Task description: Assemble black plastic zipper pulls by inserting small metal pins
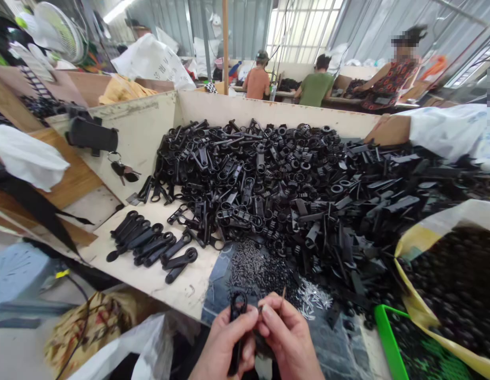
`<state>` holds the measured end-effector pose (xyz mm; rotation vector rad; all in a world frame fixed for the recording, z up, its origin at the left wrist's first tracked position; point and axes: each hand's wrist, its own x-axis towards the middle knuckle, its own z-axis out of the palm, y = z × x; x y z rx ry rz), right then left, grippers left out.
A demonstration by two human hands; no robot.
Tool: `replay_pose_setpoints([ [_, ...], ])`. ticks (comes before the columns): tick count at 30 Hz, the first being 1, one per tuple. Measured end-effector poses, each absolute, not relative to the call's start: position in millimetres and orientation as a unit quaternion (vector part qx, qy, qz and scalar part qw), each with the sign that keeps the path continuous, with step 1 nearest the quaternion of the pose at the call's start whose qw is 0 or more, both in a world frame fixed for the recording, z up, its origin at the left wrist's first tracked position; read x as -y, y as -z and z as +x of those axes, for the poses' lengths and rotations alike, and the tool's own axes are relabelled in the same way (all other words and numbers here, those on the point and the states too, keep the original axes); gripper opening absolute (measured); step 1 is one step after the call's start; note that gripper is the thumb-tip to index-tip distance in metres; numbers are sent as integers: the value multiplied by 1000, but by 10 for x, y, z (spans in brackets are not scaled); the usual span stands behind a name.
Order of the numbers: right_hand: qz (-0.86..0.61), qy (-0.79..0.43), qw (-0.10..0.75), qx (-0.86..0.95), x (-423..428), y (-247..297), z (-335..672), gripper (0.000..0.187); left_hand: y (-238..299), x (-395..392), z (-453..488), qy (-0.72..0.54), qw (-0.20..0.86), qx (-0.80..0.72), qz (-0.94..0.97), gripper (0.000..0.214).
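Note:
My left hand (230,338) is wrapped round a black plastic handle (237,302) whose ring end points up and away from me. Close beside it, my right hand (285,335) is closed in a pinch, its fingertips almost meeting the left thumb. A thin brownish rod (283,294) sticks up by the right fingers; what else they pinch is too small to make out. Just beyond both hands lie small dark grey pieces (248,266) and a little heap of silvery pins (313,298) on a dark sheet (220,282).
A big pile of black plastic parts (261,179) fills the bench. Several similar handles (150,240) lie in a row at left. On the right stand a green tray (383,322) and a yellow-edged bag (411,248) of dark pieces. Keys (124,170) hang on the left board. People work behind.

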<state>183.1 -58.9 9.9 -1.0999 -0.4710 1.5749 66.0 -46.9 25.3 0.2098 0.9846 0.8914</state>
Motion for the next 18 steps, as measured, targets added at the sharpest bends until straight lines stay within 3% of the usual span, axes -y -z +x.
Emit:
replay_pose_setpoints([
  [11, -510, -455, 515, 517, 544, -97, 2039, 27, -321, 467, 670, -422, 710, -523, 211, 52],
  [18, -479, -276, 521, 650, 577, -126, 2156, 12, -210, 485, 719, -409, 729, -510, 201, 42],
])
